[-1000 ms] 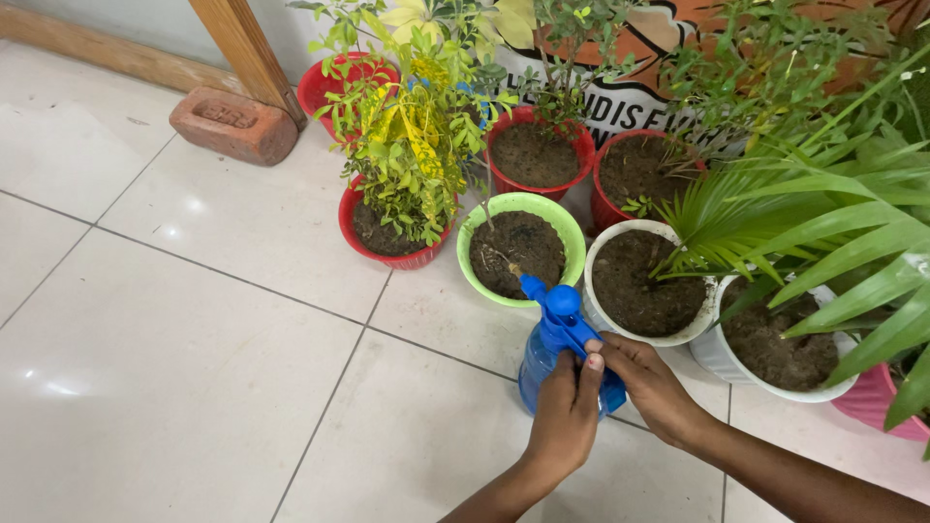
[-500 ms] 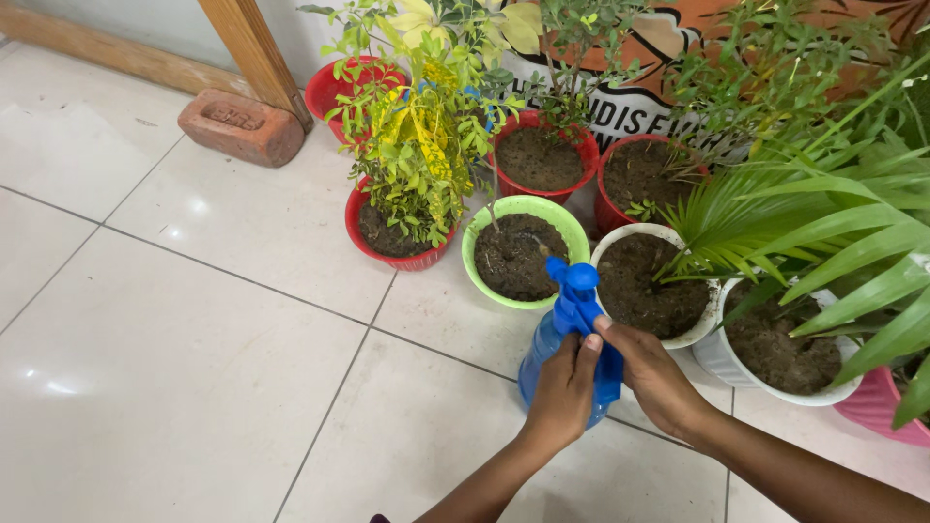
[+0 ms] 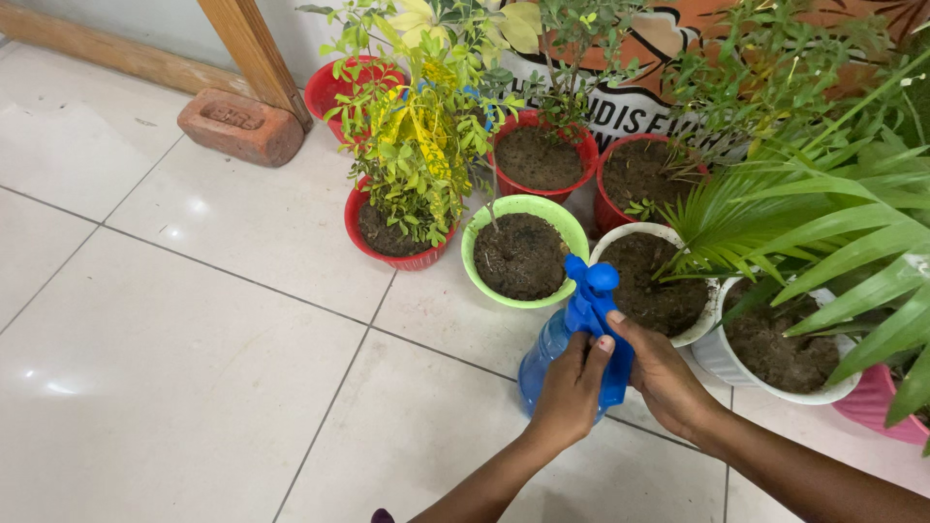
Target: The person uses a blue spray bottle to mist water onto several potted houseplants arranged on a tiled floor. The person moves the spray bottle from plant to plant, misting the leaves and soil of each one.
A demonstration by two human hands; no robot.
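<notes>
A blue spray bottle [image 3: 544,360] with a blue trigger head [image 3: 593,291] stands tilted over the floor tiles, just in front of the plant pots. My left hand [image 3: 570,392] wraps the bottle's body from the near side. My right hand [image 3: 659,373] grips the trigger head from the right. The nozzle sits between a light green pot [image 3: 480,226] of dark soil and a white pot [image 3: 699,329] of soil.
Red pots [image 3: 418,259] with leafy yellow-green plants stand behind, more red pots [image 3: 585,145] further back. A palm [image 3: 823,232] spreads over white pots at right, a pink pot [image 3: 872,397] beyond. A brick [image 3: 240,127] and wooden post [image 3: 254,48] sit at the back left.
The bottle's head has shifted right, from above the green pot's rim toward the white pot. Both hands followed it, keeping their hold.
</notes>
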